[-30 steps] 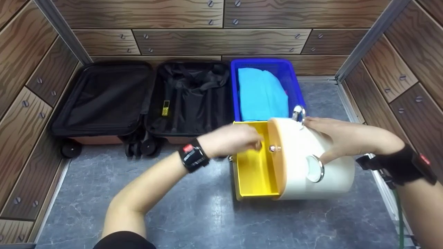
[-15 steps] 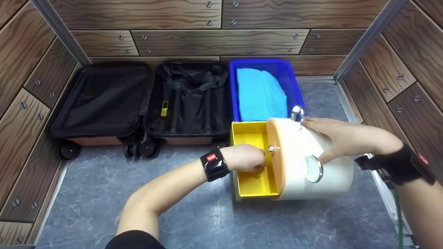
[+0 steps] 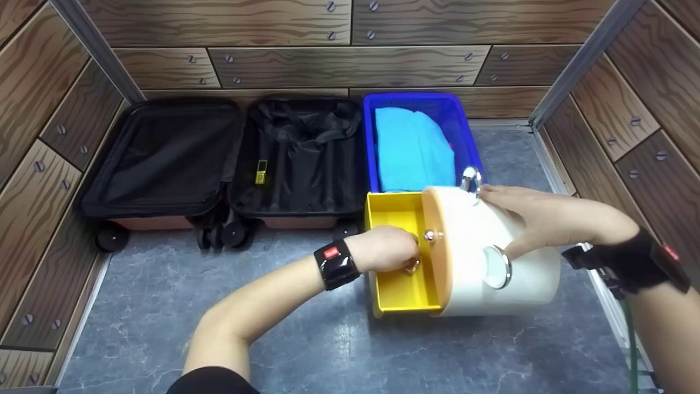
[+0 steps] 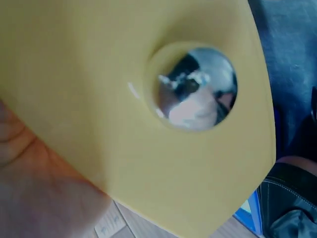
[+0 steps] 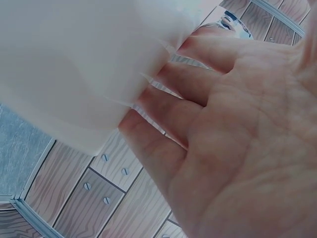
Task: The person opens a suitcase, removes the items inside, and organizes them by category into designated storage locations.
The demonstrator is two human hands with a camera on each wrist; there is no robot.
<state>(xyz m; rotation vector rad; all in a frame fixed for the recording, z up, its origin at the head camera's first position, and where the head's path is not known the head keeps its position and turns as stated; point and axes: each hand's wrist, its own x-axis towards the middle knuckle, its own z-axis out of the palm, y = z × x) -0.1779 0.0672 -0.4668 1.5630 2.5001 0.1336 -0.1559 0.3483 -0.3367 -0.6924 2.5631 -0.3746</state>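
In the head view my left hand (image 3: pixel 385 248) reaches into a pulled-out yellow drawer (image 3: pixel 402 298). Its curled fingers hold a small shiny, gold-coloured ring-like thing (image 3: pixel 412 266), mostly hidden by the hand. The drawer belongs to a white rounded box (image 3: pixel 473 284) with a pale orange front and chrome fittings. A round chrome knob (image 4: pixel 198 89) on that front fills the left wrist view, with part of my palm at lower left. My right hand (image 3: pixel 552 219) rests on the box with fingers spread; in the right wrist view its straight fingers (image 5: pixel 158 148) touch the white surface.
An open black-lined suitcase (image 3: pixel 295 197) lies at the back left, a small yellow phone-like thing (image 3: pixel 261 172) in it. Behind the drawer stands a blue basket (image 3: pixel 465 137) with a folded light-blue cloth (image 3: pixel 413 150). Wood-patterned walls enclose the grey floor (image 3: pixel 273 339).
My left hand has moved right and down into the yellow drawer, then stayed nearly still there. A shiny edge now shows beneath its fingers. My right hand and the box have not moved.
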